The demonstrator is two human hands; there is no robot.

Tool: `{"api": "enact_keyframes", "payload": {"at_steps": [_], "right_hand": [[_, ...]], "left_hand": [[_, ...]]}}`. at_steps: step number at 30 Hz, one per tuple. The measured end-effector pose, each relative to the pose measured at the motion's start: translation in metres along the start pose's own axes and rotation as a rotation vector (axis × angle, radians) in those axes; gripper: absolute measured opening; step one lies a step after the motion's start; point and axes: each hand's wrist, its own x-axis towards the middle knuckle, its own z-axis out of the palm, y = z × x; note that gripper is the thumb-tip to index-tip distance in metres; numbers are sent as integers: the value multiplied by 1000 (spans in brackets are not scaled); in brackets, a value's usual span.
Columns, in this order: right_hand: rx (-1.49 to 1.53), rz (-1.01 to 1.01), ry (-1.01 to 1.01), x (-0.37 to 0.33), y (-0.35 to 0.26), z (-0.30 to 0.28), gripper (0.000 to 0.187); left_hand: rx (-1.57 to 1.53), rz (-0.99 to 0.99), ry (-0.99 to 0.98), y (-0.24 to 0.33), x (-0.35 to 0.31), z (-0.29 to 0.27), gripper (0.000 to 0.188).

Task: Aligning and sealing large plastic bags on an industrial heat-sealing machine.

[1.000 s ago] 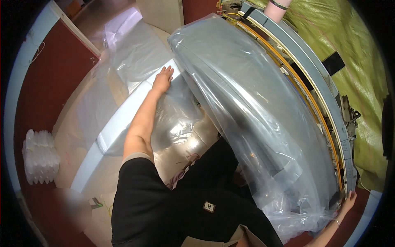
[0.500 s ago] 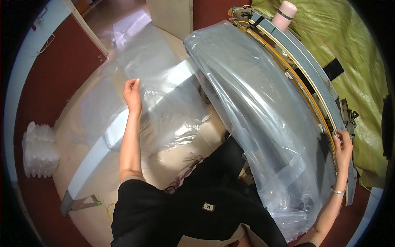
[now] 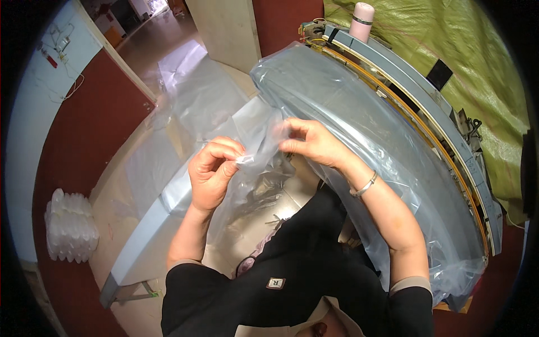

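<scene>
My left hand (image 3: 210, 171) pinches a gathered edge of clear plastic film (image 3: 255, 149) between thumb and fingers. Just right of it, my right hand (image 3: 314, 143) has its thumb and fingers closed around the same film; its fingertips are slightly blurred. The film spreads down and away over a narrow pale-blue bench (image 3: 160, 222). To the right, a large sheet of bluish clear plastic (image 3: 337, 104) drapes in folds in front of a long grey-blue bar (image 3: 415, 87) with an orange strip (image 3: 401, 92) along it.
A pink bottle (image 3: 362, 22) stands behind the far end of the bar. A black phone-like slab (image 3: 439, 74) lies on a green tarp (image 3: 471, 56). At left, a stack of clear plastic bundles (image 3: 71, 226) rests by the dark red wall (image 3: 73, 135). A doorway opens at the far left.
My right hand has left the bar at the right and come to the middle, onto the film. My left hand has moved right and nearer, beside it. The view has shifted slightly.
</scene>
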Motion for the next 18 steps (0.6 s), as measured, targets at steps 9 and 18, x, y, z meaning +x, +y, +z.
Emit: {"api": "enact_keyframes", "payload": {"at_steps": [9,18], "right_hand": [[8,104,247,-22,2,-33,13],[-883,442,922,-37,15,-155,21]], "left_hand": [[757,-116,89,6,-22,-41,5],[374,182,1039,44,14,-145,7]]}}
